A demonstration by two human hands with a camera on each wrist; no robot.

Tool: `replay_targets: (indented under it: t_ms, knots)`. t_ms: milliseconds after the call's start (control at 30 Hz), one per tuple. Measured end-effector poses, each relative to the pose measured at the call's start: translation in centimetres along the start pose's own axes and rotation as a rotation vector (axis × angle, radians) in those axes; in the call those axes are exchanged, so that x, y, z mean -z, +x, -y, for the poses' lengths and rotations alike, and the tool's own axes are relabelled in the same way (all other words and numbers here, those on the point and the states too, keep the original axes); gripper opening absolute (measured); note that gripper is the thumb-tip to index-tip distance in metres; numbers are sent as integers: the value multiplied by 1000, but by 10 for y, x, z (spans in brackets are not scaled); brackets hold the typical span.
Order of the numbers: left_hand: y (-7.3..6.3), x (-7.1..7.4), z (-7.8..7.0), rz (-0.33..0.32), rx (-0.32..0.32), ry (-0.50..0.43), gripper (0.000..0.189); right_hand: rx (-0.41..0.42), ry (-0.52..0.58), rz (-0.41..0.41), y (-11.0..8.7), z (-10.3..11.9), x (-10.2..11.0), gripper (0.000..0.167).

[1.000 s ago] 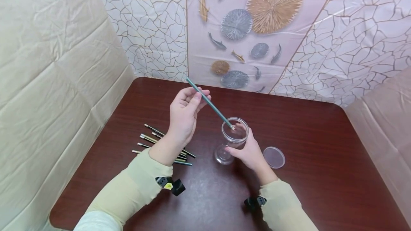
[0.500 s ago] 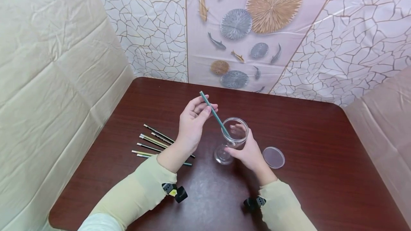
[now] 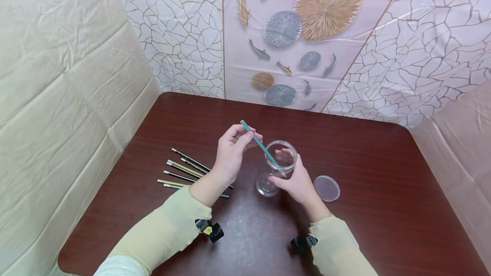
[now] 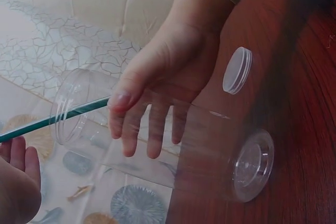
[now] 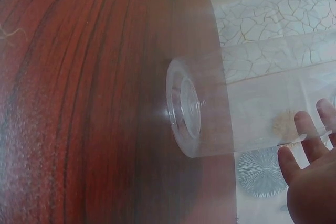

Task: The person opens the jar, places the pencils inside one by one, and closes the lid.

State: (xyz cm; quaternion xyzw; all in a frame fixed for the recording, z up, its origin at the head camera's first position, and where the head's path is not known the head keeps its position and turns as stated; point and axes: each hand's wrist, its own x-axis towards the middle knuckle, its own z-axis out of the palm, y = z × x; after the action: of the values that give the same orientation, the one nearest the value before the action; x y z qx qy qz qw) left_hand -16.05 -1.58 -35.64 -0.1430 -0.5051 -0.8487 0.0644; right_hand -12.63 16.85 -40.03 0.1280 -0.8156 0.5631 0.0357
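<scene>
My left hand pinches a teal pencil between thumb and fingers, left of a tall clear plastic jar. The pencil slants down through the jar's open mouth; in the left wrist view its inner part reaches to beside the right thumb. With thumb and fingers spread round the jar's side, my right hand holds it upright. The right wrist view shows the jar's base and a few fingers of that hand. Several pencils lie in a loose pile under the left forearm, partly hidden by it.
A round clear lid lies on the dark red-brown table, right of the right hand. Patterned cloth hangs behind the table's far edge. A cream cloth wall stands along the left side.
The left hand has moved right and down, sliding the teal pencil deeper into the jar's mouth. The right hand and jar have stayed in place.
</scene>
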Motion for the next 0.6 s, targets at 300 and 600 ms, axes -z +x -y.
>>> replay_targets:
  t_ms: [300,600]
  knots:
    - [-2,-1,7,12,12,155,13,-11,-16,-4,0,1,0,78]
    - [-5,-1,14,87,-76,346,10,-5,-32,-6,2,-10,1,78]
